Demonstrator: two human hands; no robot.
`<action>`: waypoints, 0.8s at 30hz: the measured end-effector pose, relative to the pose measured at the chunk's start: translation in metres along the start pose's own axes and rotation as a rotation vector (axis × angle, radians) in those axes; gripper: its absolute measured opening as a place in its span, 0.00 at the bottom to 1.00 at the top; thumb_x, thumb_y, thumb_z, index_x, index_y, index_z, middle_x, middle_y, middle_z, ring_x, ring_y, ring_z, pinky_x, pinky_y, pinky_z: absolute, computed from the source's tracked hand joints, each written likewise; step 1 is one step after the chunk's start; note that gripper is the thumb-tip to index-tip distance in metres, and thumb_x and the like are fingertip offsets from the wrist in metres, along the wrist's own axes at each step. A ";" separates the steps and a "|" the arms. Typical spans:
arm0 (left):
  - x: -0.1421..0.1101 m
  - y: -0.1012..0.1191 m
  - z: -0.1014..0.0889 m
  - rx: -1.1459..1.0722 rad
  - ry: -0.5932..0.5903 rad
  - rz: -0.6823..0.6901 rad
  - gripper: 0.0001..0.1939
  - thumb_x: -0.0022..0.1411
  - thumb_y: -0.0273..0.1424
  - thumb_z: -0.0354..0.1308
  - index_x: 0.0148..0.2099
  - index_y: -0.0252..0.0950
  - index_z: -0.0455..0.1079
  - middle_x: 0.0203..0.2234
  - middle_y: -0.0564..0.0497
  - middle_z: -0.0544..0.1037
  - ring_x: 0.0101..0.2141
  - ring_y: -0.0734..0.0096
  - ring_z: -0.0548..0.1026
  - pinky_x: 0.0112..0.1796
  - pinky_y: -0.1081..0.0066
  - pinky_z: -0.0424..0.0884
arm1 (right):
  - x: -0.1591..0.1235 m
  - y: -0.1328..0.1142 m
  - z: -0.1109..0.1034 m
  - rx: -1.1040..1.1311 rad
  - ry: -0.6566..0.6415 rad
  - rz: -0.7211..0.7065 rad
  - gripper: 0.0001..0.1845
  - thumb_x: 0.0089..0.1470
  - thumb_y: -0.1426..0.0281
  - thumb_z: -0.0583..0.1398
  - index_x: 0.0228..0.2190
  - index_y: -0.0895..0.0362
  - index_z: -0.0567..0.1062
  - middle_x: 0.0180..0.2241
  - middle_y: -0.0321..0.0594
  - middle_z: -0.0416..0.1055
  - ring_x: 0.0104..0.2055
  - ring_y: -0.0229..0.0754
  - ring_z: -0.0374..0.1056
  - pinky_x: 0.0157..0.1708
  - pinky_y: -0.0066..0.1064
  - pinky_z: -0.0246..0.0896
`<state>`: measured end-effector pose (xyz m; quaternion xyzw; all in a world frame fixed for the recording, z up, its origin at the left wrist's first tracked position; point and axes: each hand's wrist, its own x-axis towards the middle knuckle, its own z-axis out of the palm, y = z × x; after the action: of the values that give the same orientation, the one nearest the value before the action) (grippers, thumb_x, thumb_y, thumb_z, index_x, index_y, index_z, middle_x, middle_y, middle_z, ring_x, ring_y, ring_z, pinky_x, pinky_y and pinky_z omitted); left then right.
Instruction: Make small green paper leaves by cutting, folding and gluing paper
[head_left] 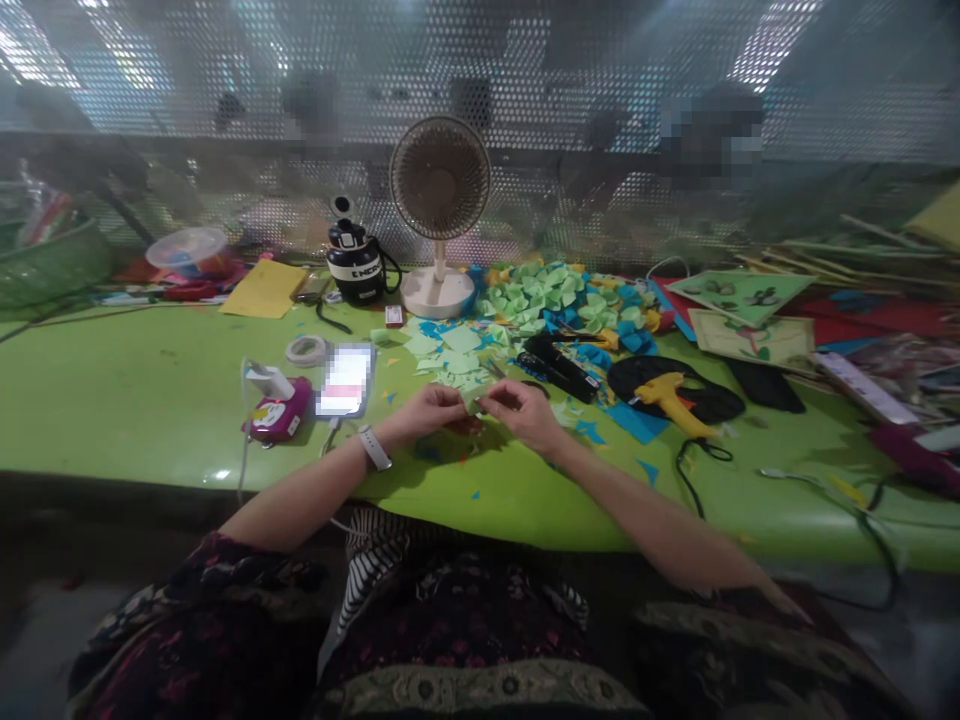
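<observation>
Near the table's front edge, my left hand (429, 412) and my right hand (525, 410) meet, fingers pinched on a small light green paper piece (472, 402) between them. Its exact shape is partly covered by my fingers. Just beyond lie flat pale green paper cutouts (457, 345). Behind those rises a heap of folded green paper pieces (532, 295), mixed with blue and yellow ones. To the right of the cutouts lies a black stapler (559, 368). A white band circles my left wrist.
A small fan (440, 180) stands at the back beside a black bottle (356, 265). On the left are a lit phone (346, 380), a tape roll (307, 349) and a purple power socket (281, 412). A yellow glue gun (671, 400) with a trailing cord lies right.
</observation>
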<state>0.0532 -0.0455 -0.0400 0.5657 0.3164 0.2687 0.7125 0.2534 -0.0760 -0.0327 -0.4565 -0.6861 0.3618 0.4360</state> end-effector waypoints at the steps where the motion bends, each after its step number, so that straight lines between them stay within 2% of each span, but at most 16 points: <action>1: 0.000 0.000 0.000 0.004 -0.006 0.003 0.23 0.48 0.47 0.71 0.31 0.29 0.75 0.28 0.42 0.82 0.29 0.70 0.80 0.38 0.69 0.76 | 0.000 0.001 0.001 0.003 0.010 0.011 0.20 0.49 0.51 0.65 0.28 0.56 0.74 0.27 0.38 0.73 0.29 0.40 0.68 0.34 0.35 0.67; 6: -0.005 0.008 0.004 0.018 -0.040 0.029 0.18 0.52 0.41 0.70 0.35 0.30 0.76 0.31 0.42 0.82 0.33 0.68 0.80 0.39 0.69 0.76 | 0.001 0.004 0.000 0.048 0.036 0.008 0.20 0.50 0.51 0.64 0.28 0.55 0.72 0.26 0.36 0.72 0.28 0.38 0.67 0.31 0.32 0.65; 10: -0.009 0.014 0.006 0.012 -0.060 0.051 0.14 0.52 0.37 0.70 0.35 0.30 0.77 0.33 0.42 0.83 0.35 0.66 0.81 0.38 0.69 0.76 | 0.000 0.002 0.000 0.035 0.041 0.021 0.21 0.50 0.50 0.64 0.28 0.55 0.71 0.26 0.36 0.71 0.27 0.39 0.67 0.31 0.32 0.65; 15: -0.006 0.009 0.006 0.057 -0.016 0.046 0.17 0.51 0.41 0.70 0.34 0.30 0.77 0.30 0.44 0.82 0.31 0.70 0.80 0.37 0.69 0.77 | -0.003 -0.005 0.002 -0.050 0.072 -0.018 0.21 0.50 0.49 0.64 0.26 0.55 0.71 0.26 0.37 0.72 0.28 0.40 0.67 0.33 0.33 0.65; 24: -0.004 0.003 0.005 0.045 -0.033 0.031 0.19 0.52 0.45 0.68 0.33 0.31 0.77 0.31 0.43 0.83 0.30 0.71 0.80 0.38 0.69 0.77 | -0.003 -0.005 0.002 -0.050 0.071 -0.020 0.19 0.51 0.51 0.63 0.26 0.54 0.71 0.26 0.38 0.71 0.28 0.40 0.66 0.33 0.34 0.64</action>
<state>0.0543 -0.0510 -0.0357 0.5906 0.3019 0.2632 0.7006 0.2509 -0.0803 -0.0298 -0.4728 -0.6835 0.3238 0.4522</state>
